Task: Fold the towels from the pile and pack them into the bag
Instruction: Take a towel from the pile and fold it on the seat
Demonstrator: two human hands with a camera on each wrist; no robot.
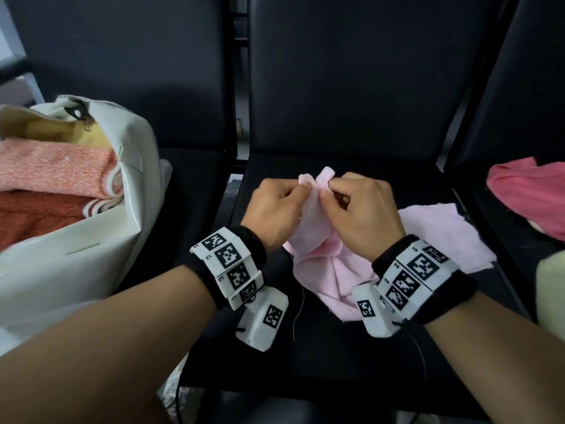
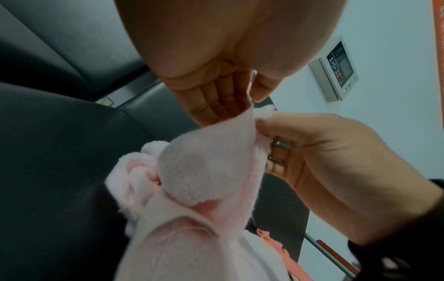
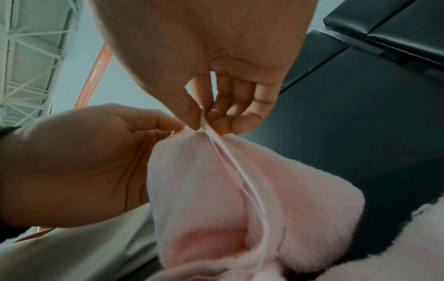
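A light pink towel [image 1: 333, 264] lies crumpled on the black seat [image 1: 275, 356] in the middle. My left hand [image 1: 282, 200] and my right hand [image 1: 348, 203] meet above it, each pinching the towel's raised top edge [image 1: 321, 179] between thumb and fingers. The left wrist view shows that pink towel [image 2: 204, 171] hanging from the left fingers [image 2: 216, 106], the right hand [image 2: 312, 152] pinching beside them. In the right wrist view the towel [image 3: 216, 180] has its hem caught between thumb and fingers [image 3: 235, 114]. A white bag [image 1: 91, 249] at the left holds folded orange and red towels [image 1: 52, 175].
A darker pink towel [image 1: 532, 194] lies on the seat at the right, with a pale green cloth [image 1: 550, 289] below it. Black seat backs [image 1: 351, 71] stand behind. A wall panel [image 2: 336, 70] hangs on the pale wall.
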